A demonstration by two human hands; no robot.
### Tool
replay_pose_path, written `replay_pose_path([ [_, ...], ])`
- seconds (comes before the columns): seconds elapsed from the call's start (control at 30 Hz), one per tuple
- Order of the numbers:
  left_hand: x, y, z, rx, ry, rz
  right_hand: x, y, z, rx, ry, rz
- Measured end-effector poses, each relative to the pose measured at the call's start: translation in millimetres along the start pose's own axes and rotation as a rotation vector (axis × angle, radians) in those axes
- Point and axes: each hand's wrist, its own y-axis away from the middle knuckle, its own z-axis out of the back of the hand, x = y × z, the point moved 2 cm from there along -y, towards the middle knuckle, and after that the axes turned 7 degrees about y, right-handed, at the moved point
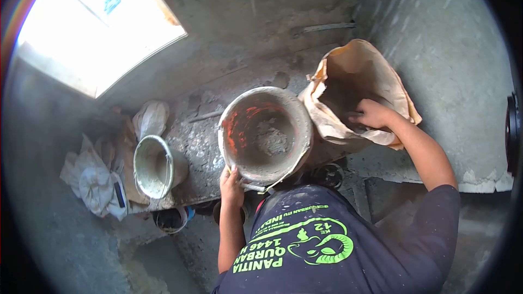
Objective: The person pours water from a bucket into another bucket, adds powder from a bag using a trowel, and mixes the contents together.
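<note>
The left hand (231,189) of a person in a dark printed shirt (392,239) gripped a large bucket (301,122) on a rough, gray-smeared counter (200,147), the fingers clamped on the near-left part of its rim, while the right hand (377,114) reached into the mouth of a paper sack (331,125) just beside it — one finger stretched toward the bucket, the others partly lost in shadow, so whether they were closed on anything could not be told. The bucket stood upright and looked stiff-walled and, with only a patch of gray powder (271,140) visible on its bottom, was probably fairly light; the thick rim appeared the surest hold, gritty rather than slippery, with the handle (252,187), lowered toward the person's side, as another place to lift from. The sack seemed a different matter: its paper looked soft and easily torn, and any powder deep inside would likely have made it heavy and saggy, better taken low than by its loose lip. Dried gray crust coated the bucket's rim and much of its inside, where orange-red streaks showed along the left. The sack, tan and creased, gaped wide with a ragged, folded edge, its depths too dark to read. To the left, a smaller bucket (170,166), pale and stained, sat near a crumpled white bag (93,179) — both well apart from the right hand.
</note>
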Motion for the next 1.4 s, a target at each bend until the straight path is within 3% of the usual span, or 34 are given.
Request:
replay_pose_path([
  [0.17,3.8,-5.0,14.4,0.018,-0.009,-0.011,0.4,18.7,13.2,-0.017,-0.004,0.007],
  [0.37,-3.4,-4.7,8.6,0.092,0.002,-0.009,0.4,43.2,41.0,0.051,-0.155,-0.127],
  [0.63,-6.0,-2.3,1.4,0.04,0.016,-0.002,-9.8,83.6,89.7,-0.043,-0.067,-0.058],
  [0.93,-9.4,-1.1,-1.8,0.071,0.008,-0.007,4.5,142.6,143.6,-0.078,-0.234,-0.058],
  [1.23,-3.6,1.2,-7.1,0.024,0.037,-0.007,57.8,171.4,181.7,-0.073,-0.219,0.012],
  [1.4,2.5,3.6,-2.6,-0.013,0.116,0.043,103.1,150.3,165.4,0.003,-0.319,0.155],
])
